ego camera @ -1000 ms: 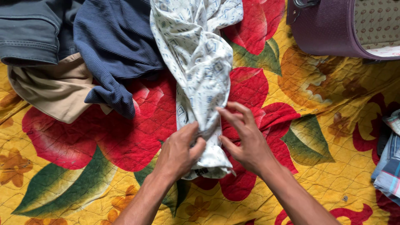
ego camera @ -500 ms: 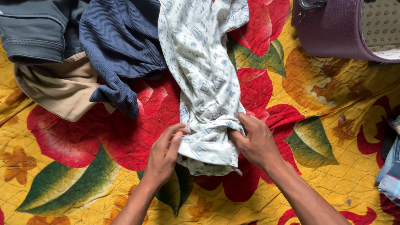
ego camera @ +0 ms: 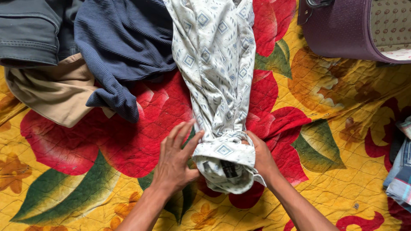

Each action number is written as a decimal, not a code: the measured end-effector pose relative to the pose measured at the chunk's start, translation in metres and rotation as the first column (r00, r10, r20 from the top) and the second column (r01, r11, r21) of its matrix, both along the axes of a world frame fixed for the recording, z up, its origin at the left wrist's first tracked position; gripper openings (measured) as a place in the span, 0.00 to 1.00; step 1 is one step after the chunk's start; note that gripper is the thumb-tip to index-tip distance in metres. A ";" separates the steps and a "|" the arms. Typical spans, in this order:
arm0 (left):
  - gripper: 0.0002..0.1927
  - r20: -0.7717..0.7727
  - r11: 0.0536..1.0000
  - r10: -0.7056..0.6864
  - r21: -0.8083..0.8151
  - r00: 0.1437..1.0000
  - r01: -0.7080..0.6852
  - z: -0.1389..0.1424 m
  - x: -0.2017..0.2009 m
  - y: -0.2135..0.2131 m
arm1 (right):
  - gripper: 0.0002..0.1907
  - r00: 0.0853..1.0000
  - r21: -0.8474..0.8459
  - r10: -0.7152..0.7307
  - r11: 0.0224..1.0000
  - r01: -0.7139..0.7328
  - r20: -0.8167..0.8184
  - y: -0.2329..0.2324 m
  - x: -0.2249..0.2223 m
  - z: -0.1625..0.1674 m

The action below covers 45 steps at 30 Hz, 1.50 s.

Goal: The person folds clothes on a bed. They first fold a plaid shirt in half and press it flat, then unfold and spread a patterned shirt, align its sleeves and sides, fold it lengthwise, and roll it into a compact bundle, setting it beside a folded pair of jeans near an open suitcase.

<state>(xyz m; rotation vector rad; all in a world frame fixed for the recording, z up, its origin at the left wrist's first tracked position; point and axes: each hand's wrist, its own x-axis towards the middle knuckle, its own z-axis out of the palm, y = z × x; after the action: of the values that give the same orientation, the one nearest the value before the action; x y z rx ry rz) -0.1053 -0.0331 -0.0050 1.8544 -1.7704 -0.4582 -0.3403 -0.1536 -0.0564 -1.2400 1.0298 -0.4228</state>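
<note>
A white patterned shirt (ego camera: pixel 216 64) lies lengthwise on the flowered quilt (ego camera: pixel 137 141), its near end rolled into a small bundle (ego camera: pixel 224 164) with a dark label showing. My left hand (ego camera: pixel 175 160) presses flat against the bundle's left side, fingers spread. My right hand (ego camera: pixel 261 158) grips the bundle's right side, with its fingers tucked under the fold. The shirt's far end runs out of view at the top.
A navy ribbed garment (ego camera: pixel 122 47), a tan garment (ego camera: pixel 55 92) and a grey one (ego camera: pixel 28 30) are piled at top left. An open purple suitcase (ego camera: pixel 342 30) stands at top right. Folded denim and plaid cloth (ego camera: pixel 400 171) lie at the right edge.
Both hands have turned the shirt's near end over on itself, so the roll is thicker and a dark label now shows. My left hand has flattened against its side.
</note>
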 end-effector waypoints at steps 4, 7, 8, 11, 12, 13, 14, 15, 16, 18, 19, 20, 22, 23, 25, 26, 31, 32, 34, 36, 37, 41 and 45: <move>0.48 -0.123 0.997 -0.073 0.002 0.990 0.074 -0.001 -0.009 -0.006 | 0.09 0.998 -0.019 0.053 0.998 -0.053 -0.015 -0.003 -0.010 -0.025; 0.34 -0.273 0.994 0.110 0.046 0.956 -0.101 -0.004 -0.011 -0.015 | 0.12 0.980 0.204 -0.013 0.979 -0.028 0.198 -0.018 -0.009 -0.044; 0.32 -0.286 0.979 0.188 0.127 0.940 -0.157 -0.006 -0.014 -0.020 | 0.14 0.953 0.324 -0.074 0.946 -0.026 0.294 -0.022 -0.011 -0.046; 0.28 -0.293 0.928 0.344 0.251 0.892 -0.275 -0.014 -0.022 -0.026 | 0.15 0.977 0.237 0.005 0.970 -0.057 0.214 -0.023 -0.012 -0.045; 0.28 -0.308 0.936 0.336 0.210 0.890 -0.281 -0.015 -0.028 -0.020 | 0.15 0.985 0.158 0.052 0.984 -0.078 0.162 -0.020 -0.013 -0.040; 0.28 -0.323 0.944 0.327 0.161 0.888 -0.289 -0.018 -0.033 -0.016 | 0.16 0.990 0.073 0.096 0.992 -0.104 0.107 -0.016 -0.012 -0.035; 0.31 -0.246 0.958 0.286 0.107 0.926 -0.268 -0.021 -0.036 -0.012 | 0.17 0.990 -0.017 0.134 0.991 -0.133 0.052 -0.016 -0.009 -0.030; 0.35 -0.163 0.969 0.246 0.057 0.956 -0.239 -0.025 -0.038 -0.007 | 0.16 0.992 0.021 0.117 0.993 -0.118 0.051 -0.016 -0.004 -0.024; 0.38 -0.079 0.979 0.206 0.018 0.975 -0.205 -0.029 -0.039 -0.002 | 0.16 0.994 0.066 0.100 0.993 -0.103 0.045 -0.014 -0.002 -0.018; 0.45 -0.123 0.943 0.278 0.224 0.953 -0.247 -0.037 -0.045 0.008 | 0.16 0.992 0.039 0.125 0.991 -0.125 0.021 -0.010 -0.002 -0.004; 0.49 -0.135 0.912 0.315 0.316 0.939 -0.260 -0.043 -0.045 0.009 | 0.17 0.987 -0.043 0.162 0.986 -0.162 0.004 -0.011 -0.001 0.000; 0.51 -0.099 0.911 0.299 0.326 0.949 -0.253 -0.049 -0.046 0.008 | 0.18 0.980 -0.126 0.200 0.972 -0.200 -0.016 -0.013 0.001 0.002; 0.56 -0.021 0.905 0.263 0.350 0.964 -0.240 -0.059 -0.048 0.011 | 0.16 0.989 0.014 0.136 0.991 -0.135 -0.067 -0.014 0.004 0.003; 0.57 0.019 0.923 0.236 0.308 0.971 -0.231 -0.064 -0.049 0.011 | 0.15 0.989 0.083 0.107 0.992 -0.099 -0.098 -0.015 0.005 0.002; 0.59 0.102 0.952 0.184 0.229 0.978 -0.203 -0.071 -0.052 0.013 | 0.16 0.996 0.143 0.084 0.986 -0.081 -0.018 -0.014 0.006 -0.001; 0.58 0.099 0.950 0.188 0.234 0.977 -0.206 -0.074 -0.051 0.015 | 0.16 0.997 0.173 0.070 0.982 -0.073 0.022 -0.013 0.007 -0.003; 0.55 0.186 0.933 0.112 0.318 0.976 -0.167 -0.082 -0.053 0.019 | 0.17 0.998 0.199 0.044 0.980 -0.034 -0.046 -0.012 0.005 -0.006; 0.53 0.158 0.941 0.139 0.287 0.978 -0.180 -0.083 -0.053 0.019 | 0.17 0.999 0.206 0.046 0.978 -0.040 -0.024 -0.012 0.005 -0.006; 0.49 0.103 0.954 0.193 0.215 0.976 -0.211 -0.082 -0.053 0.019 | 0.17 0.985 0.038 0.108 0.994 -0.104 -0.133 -0.012 0.005 -0.004; 0.49 0.160 0.959 0.151 0.216 0.976 -0.183 -0.080 -0.053 0.018 | 0.17 0.985 0.021 0.111 0.994 -0.109 -0.130 -0.012 0.006 -0.003; 0.48 0.190 0.960 0.126 0.223 0.974 -0.168 -0.078 -0.052 0.017 | 0.17 0.994 0.089 0.084 0.993 -0.077 -0.072 -0.012 0.007 -0.003; 0.51 0.120 0.929 0.208 0.287 0.971 -0.234 -0.065 -0.052 0.012 | 0.17 0.991 0.025 0.121 0.992 -0.120 -0.056 -0.013 0.006 -0.001; 0.53 -0.120 0.860 0.388 0.403 0.914 -0.312 -0.044 -0.048 0.011 | 0.18 1.000 0.304 -0.006 0.953 0.011 -0.018 -0.013 0.008 -0.004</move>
<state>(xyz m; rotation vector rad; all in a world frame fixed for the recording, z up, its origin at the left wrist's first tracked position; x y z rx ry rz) -0.1531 -0.0223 -0.0491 2.2471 -1.2313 -0.8509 -0.3318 -0.1670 -0.0607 -0.9642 1.0701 -0.2484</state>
